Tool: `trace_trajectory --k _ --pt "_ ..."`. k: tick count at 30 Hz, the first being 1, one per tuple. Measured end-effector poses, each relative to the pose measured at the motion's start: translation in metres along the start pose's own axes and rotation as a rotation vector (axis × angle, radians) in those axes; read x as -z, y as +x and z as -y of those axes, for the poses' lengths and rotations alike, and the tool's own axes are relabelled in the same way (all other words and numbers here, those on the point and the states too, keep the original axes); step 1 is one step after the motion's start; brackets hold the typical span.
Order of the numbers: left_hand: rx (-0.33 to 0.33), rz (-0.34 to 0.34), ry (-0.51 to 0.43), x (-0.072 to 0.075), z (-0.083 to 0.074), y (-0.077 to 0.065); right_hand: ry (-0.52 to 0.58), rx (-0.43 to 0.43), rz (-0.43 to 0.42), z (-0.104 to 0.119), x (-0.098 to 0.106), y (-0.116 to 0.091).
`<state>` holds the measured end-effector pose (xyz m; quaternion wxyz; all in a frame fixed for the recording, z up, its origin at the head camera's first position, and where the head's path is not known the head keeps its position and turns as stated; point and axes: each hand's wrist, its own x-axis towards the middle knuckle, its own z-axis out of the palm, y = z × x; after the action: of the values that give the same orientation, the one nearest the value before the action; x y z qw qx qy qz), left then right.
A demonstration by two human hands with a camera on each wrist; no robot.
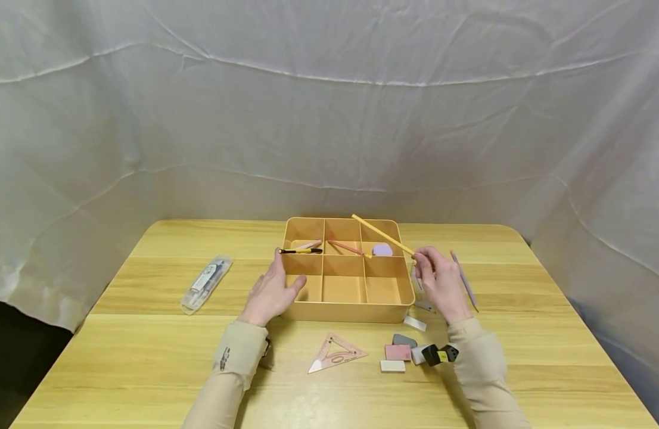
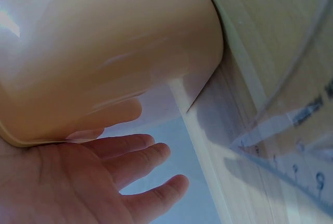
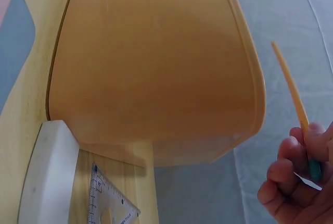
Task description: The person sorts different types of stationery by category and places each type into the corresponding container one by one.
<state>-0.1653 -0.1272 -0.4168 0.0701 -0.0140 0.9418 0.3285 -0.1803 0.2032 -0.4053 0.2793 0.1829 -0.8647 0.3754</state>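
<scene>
While the right hand (image 1: 442,281) pinches a yellow pencil (image 1: 383,235), left hand (image 1: 272,293) straight-fingered, organizer (image 1: 345,312) between them.

"Which colours do you see?"
"A plain orange six-compartment plastic box (image 1: 348,312) and a slim yellow pencil (image 1: 383,234) with a green end (image 3: 315,170)."
"The flat things?"
"A pink triangular set square (image 1: 323,358), a pink rectangular eraser (image 1: 397,353), a white rectangular eraser (image 1: 392,366)."
"And the wooden tabletop (image 1: 158,357)?"
"Yellow, streaked with darker grain."
</scene>
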Motion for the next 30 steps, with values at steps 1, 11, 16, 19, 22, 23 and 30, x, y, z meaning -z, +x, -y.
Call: trace_trajectory --k 1,11,16,19,22,23,30 --pt "-0.001 0.0 -0.001 0.0 -0.0001 -0.0002 0.0 -0.007 0.01 0.0001 -0.0002 -0.0006" --pt "-0.001 -0.002 0.002 0.0002 0.0001 -0.0007 0.036 0.054 0.146 0.0058 -0.0042 -0.0029" --pt "-0.005 -0.006 0.003 -0.0001 0.0005 0.0005 0.075 0.078 0.186 0.0074 -0.008 -0.0033" --pt "-0.006 -0.009 0.004 -0.0004 0.0006 0.0012 0.071 0.052 0.208 0.0076 -0.0089 -0.0034" --pt "-0.006 -0.008 0.004 -0.0006 0.0009 0.0016 0.067 0.016 0.23 0.0079 -0.0089 -0.0037" --pt "-0.006 -0.007 0.005 -0.0007 0.0009 0.0016 0.065 0.008 0.235 0.0078 -0.0089 -0.0038" --pt "-0.007 -0.006 0.006 -0.0004 0.0011 0.0014 0.075 0.006 0.241 0.0066 -0.0094 -0.0035"
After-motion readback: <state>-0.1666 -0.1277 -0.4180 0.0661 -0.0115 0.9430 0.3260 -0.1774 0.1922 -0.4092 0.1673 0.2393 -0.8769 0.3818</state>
